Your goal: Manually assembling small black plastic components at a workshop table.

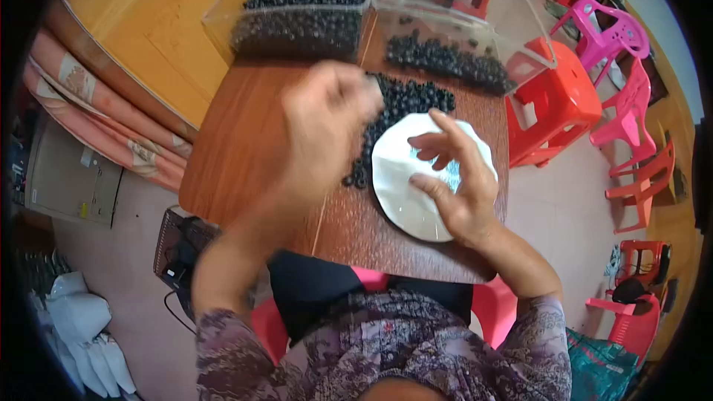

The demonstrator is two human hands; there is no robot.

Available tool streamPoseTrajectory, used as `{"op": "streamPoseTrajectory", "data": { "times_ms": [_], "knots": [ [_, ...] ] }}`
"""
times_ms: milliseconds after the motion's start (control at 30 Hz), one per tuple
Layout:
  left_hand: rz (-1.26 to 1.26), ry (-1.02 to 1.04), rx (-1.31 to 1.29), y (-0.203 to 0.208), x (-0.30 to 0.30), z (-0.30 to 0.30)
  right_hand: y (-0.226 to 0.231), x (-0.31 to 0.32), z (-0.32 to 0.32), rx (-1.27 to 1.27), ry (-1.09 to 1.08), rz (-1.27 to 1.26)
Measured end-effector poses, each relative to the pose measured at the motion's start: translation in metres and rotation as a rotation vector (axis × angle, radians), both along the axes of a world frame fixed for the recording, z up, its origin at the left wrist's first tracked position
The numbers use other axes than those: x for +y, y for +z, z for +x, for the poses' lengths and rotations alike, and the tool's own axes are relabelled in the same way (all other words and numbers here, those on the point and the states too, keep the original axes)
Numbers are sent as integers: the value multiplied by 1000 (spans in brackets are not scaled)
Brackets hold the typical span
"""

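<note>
My left hand is raised over the middle of the wooden table, smeared by motion. Its fingers look bent, but whether they hold anything does not show. Beneath and beside it lies a loose pile of small dark round pieces, like berries or beads. A white plate with a wavy rim sits at the right of the table, overlapping the pile's near side. Over this plate hovers my right hand, thumb and fingers apart, with nothing seen between them. A pale bluish pattern shows on the plate beside the fingers.
At the table's far side stand two clear bins: the left bin heaped with dark pieces, the right bin holding a shallower layer. A red stool is close on the right. Pink chairs stand beyond.
</note>
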State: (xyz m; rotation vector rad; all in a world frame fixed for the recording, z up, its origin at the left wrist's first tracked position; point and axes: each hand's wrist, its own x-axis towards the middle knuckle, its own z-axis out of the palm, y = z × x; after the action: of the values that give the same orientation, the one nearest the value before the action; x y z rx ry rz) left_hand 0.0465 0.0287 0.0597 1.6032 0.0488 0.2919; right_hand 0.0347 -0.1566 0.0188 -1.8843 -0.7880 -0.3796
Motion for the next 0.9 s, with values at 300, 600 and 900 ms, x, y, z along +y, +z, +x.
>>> {"op": "streamPoseTrajectory", "data": {
  "times_ms": [300, 600, 900],
  "knots": [
    [1002, 601, -348, 20, 122, 184, -3, -14, 3, 421, 26, 128],
    [864, -171, -268, -70, 77, 54, -13, -31, 4, 506, 7, 103],
    [976, -196, -296, -98, 62, 51, -13, -21, -2, 443, 36, 40]
  ]
}}
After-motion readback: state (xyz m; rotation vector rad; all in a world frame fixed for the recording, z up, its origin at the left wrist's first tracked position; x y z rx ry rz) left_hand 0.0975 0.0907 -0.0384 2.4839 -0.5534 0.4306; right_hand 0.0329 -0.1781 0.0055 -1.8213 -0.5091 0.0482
